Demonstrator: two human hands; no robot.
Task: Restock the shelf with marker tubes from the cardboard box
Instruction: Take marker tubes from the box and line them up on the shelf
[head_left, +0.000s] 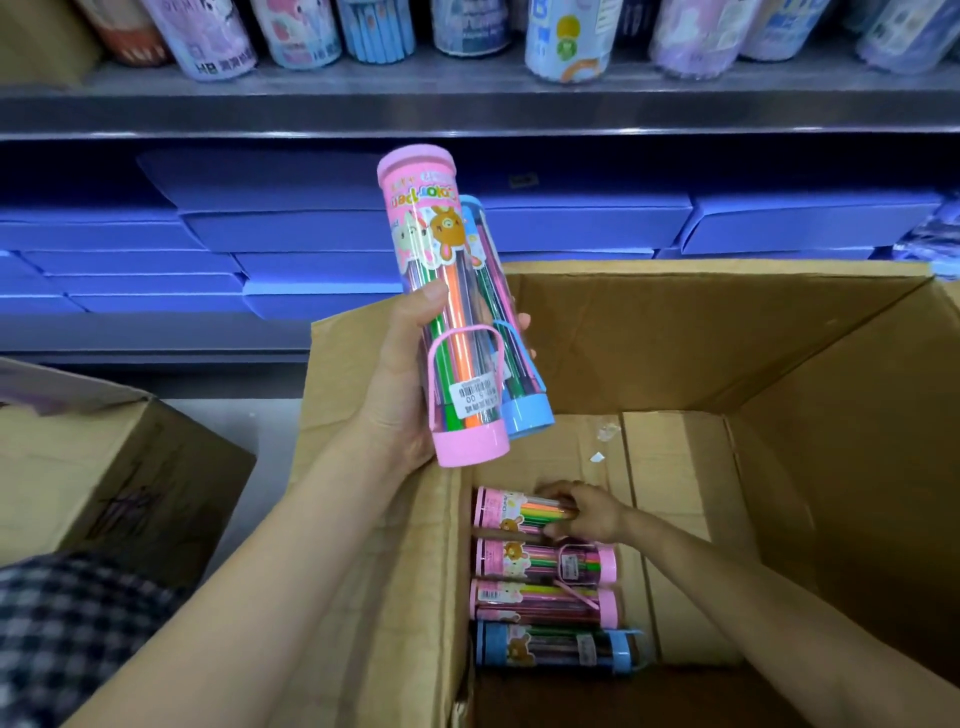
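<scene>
Left hand (400, 374) grips 2 tubes (447, 312); right hand (587, 512) grasps 1 of 4 boxed tubes (519, 512).

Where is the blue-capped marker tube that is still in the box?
The blue tube lies flat on the floor of the cardboard box, nearest the camera in a row of four, beside a pink tube.

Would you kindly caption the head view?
Left hand holds two marker tubes; right hand grips another in the cardboard box.

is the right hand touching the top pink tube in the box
Touching: the head view shows the right hand with fingers curled round the pink tube lying topmost in the cardboard box.
</scene>
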